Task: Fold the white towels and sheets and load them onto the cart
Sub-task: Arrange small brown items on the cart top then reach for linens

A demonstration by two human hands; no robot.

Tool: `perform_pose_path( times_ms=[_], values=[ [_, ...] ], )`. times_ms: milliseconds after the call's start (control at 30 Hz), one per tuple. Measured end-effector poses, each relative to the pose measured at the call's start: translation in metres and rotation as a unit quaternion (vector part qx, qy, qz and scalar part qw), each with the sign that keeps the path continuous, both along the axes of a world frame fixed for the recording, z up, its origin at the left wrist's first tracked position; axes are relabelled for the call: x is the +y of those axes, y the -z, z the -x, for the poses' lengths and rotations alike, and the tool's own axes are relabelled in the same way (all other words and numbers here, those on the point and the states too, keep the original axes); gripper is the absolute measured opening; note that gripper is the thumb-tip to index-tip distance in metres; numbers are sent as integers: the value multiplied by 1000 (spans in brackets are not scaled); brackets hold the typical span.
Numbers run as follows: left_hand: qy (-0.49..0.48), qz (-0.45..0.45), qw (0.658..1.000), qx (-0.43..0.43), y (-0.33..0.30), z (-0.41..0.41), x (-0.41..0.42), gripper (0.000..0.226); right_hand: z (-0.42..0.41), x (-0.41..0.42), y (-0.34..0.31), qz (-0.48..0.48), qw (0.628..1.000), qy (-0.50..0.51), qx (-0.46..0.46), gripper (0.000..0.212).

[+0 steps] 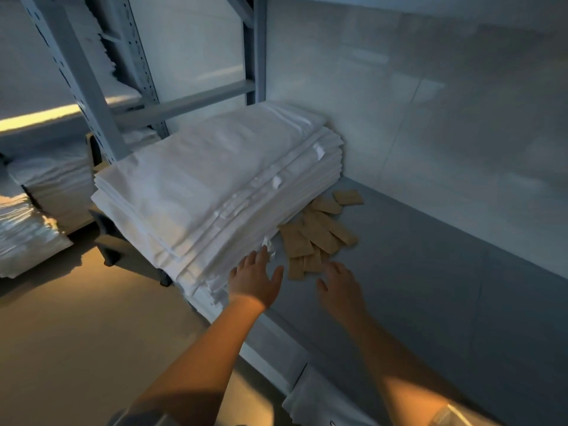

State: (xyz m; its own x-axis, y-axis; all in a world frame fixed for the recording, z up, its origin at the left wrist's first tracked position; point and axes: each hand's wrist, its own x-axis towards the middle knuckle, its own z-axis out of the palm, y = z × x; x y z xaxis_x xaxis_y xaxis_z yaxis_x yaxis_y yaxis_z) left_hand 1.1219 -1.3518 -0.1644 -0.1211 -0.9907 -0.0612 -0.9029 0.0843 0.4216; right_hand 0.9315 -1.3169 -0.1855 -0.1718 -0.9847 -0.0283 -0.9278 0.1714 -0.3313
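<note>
On grey shelf (430, 272), folded sheets (215, 179), tan packets (319, 229)

A big pale wall (430, 103) stands at the back and right. A gray shelf (445, 287) runs along under it. A gray metal rack (92, 96) with small holes in its posts stands on the left. The floor (76, 333) is brown, with warm yellow light on it.

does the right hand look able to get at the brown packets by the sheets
Probably yes: the right hand is open just short of the brown packets, which lie uncovered beside the sheets, with nothing between.
</note>
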Motion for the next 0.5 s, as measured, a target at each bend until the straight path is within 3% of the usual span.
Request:
perform_pose_path(
  times_ms=[300,500],
  values=[
    [56,39,993,95,21,-3,-61,81,-1,-68,19,-7,1000,16,13,59],
    [100,79,985,117,57,-1,-94,77,-7,-120,47,6,999,-3,38,89]
  ],
)
